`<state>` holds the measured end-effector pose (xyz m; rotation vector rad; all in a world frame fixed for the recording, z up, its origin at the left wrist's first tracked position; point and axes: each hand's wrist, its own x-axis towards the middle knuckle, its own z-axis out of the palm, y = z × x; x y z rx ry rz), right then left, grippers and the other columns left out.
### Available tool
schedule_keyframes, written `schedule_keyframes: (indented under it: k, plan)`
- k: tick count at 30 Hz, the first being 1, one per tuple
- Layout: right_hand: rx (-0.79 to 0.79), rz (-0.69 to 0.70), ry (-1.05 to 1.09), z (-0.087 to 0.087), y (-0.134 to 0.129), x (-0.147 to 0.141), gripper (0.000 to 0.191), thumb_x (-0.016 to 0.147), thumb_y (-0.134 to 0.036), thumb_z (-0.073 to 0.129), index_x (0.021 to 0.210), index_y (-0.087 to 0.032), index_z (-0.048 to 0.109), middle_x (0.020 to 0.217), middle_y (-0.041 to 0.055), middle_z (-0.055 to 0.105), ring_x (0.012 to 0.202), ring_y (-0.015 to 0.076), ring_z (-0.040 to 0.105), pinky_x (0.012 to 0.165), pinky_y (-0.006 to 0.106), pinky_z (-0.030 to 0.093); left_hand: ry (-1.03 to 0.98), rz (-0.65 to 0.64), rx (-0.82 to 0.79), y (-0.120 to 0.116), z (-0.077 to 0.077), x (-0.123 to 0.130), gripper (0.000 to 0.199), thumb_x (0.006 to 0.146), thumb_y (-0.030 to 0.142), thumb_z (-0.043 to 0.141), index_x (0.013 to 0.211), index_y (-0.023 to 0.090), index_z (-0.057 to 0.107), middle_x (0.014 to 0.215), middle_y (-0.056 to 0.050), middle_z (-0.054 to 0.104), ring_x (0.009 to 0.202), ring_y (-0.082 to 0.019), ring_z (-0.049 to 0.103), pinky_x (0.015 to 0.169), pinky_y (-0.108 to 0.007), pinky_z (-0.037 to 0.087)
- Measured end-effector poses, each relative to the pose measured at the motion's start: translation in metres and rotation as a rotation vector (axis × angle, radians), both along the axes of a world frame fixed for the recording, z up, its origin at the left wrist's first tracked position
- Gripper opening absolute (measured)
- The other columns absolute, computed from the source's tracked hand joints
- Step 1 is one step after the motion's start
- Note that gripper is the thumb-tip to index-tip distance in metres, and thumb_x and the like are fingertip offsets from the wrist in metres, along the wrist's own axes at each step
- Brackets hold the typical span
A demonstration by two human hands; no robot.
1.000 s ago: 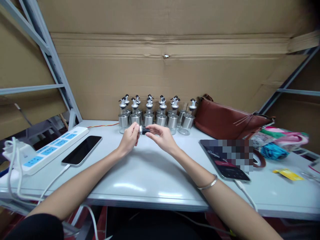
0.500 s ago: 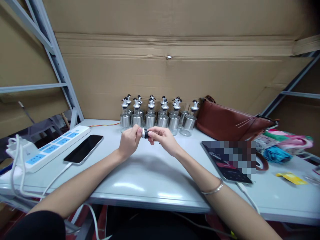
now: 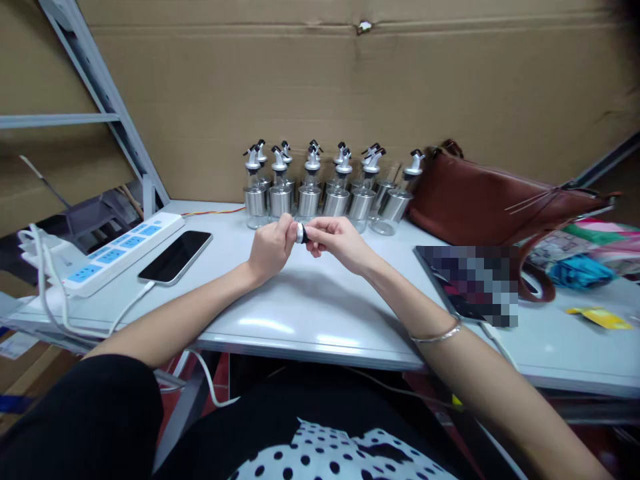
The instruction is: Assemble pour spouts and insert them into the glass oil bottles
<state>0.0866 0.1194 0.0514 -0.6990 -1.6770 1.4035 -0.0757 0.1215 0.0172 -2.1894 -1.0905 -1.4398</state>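
Between my hands, above the table, is a small silver-and-black bottle pourer (image 3: 301,233). My left hand (image 3: 271,251) is closed around its silver end, hiding most of it. From the other side, the fingers of my right hand (image 3: 346,244) pinch the black stopper end. Just beyond my hands stand several glass bottles (image 3: 309,200) with brushed metal sleeves, in two rows. Most carry silver pourers with black tips. One bottle (image 3: 386,179) at the back right has no pourer on top.
On the left lie a white power strip (image 3: 125,251) and a charging phone (image 3: 176,257). A brown leather bag (image 3: 475,193), a tablet (image 3: 457,283) and a yellow packet (image 3: 600,317) occupy the right side. Cardboard (image 3: 240,87) walls off the back.
The camera view has tilted downward, so the table and bottles appear higher and more of my clothing shows. Both hands still hold the pourer, and less of its black end shows.
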Motion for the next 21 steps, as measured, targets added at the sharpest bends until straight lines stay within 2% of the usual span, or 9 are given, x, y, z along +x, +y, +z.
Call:
schedule_keyframes:
  k: [7,11,16,21]
  plan:
    - [0.09,-0.008,-0.102,-0.002,-0.006,0.008,0.04,0.066,-0.052,0.073,0.069,-0.014,0.061,0.055,-0.0018,0.058,0.05,0.0082,0.048,0.052,0.024,0.038,0.021,-0.018,-0.021,-0.008,-0.005,0.009,0.045,0.1,0.043,0.013,0.075,0.02,0.041,0.051,0.004,0.044,0.041,-0.01,0.04,0.046,-0.023,0.025]
    - [-0.005,-0.009,-0.003,0.0,-0.003,0.012,0.034,0.066,-0.046,0.074,0.068,-0.015,0.059,0.055,-0.0029,0.055,0.05,0.0076,0.046,0.053,0.024,0.037,0.017,-0.084,-0.065,-0.005,0.002,0.007,0.039,0.101,0.04,0.019,0.079,0.02,0.043,0.055,0.004,0.047,0.045,-0.009,0.044,0.048,-0.022,0.029]
    - [-0.148,0.019,0.198,0.011,0.001,0.02,0.02,0.073,-0.034,0.07,0.076,-0.015,0.062,0.062,-0.0032,0.052,0.057,0.0077,0.047,0.057,0.023,0.039,0.064,-0.261,0.123,0.001,0.013,-0.001,0.019,0.096,0.039,0.04,0.095,0.021,0.046,0.075,0.0,0.057,0.06,-0.011,0.052,0.063,-0.025,0.042]
    - [-0.217,0.096,0.094,0.01,0.002,0.024,0.015,0.073,-0.027,0.069,0.073,-0.014,0.062,0.067,-0.0005,0.055,0.061,0.0085,0.049,0.06,0.023,0.041,0.058,-0.37,0.094,0.0,0.013,0.002,0.022,0.094,0.034,0.047,0.112,0.021,0.045,0.106,-0.008,0.057,0.089,-0.015,0.058,0.075,-0.027,0.048]
